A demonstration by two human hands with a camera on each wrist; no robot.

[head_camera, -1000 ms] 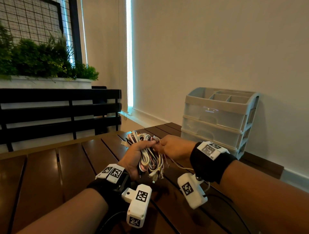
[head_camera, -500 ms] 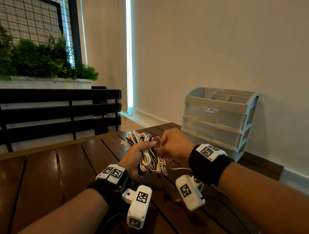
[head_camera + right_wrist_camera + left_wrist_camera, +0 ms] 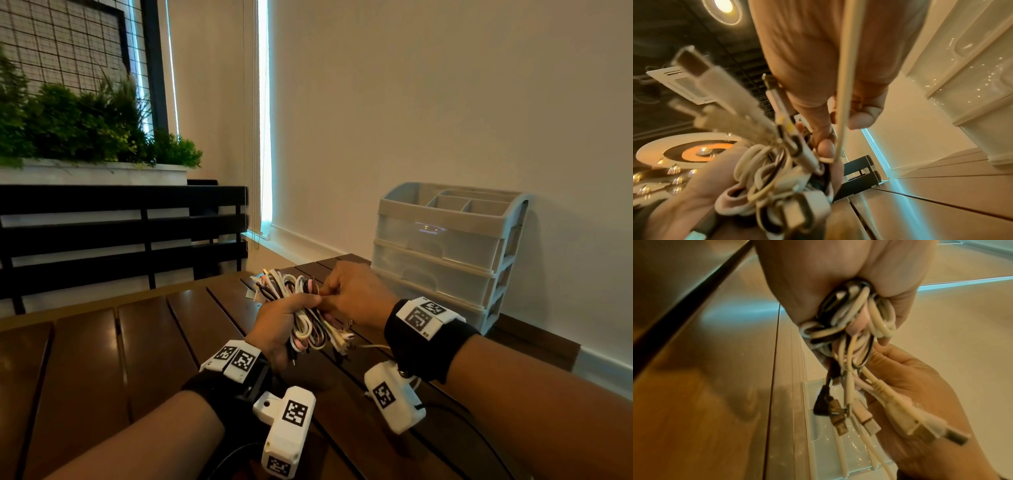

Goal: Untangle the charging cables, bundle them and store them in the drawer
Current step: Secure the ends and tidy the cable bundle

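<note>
A bundle of white, pink and black charging cables [image 3: 301, 318] [image 3: 855, 324] [image 3: 772, 178] is held above the wooden table. My left hand [image 3: 281, 325] [image 3: 838, 280] grips the bundle in a fist, with the loops sticking out above and the plugs [image 3: 869, 412] hanging below. My right hand [image 3: 352, 294] [image 3: 830, 126] sits against the bundle's right side and pinches a thin white cable [image 3: 844, 81] that trails back past my right wrist. The grey plastic drawer unit [image 3: 445, 253] stands at the wall behind my right hand, its translucent drawers pushed in.
The dark slatted wooden table [image 3: 102, 359] runs left and toward me. A black slatted bench back [image 3: 120, 233] and a white planter with green plants [image 3: 85, 137] stand beyond its far left edge. The wall lies right behind the drawer unit.
My right hand has shifted a little along the bundle's right side, working the thin cable. The left hand has kept its grip and place.
</note>
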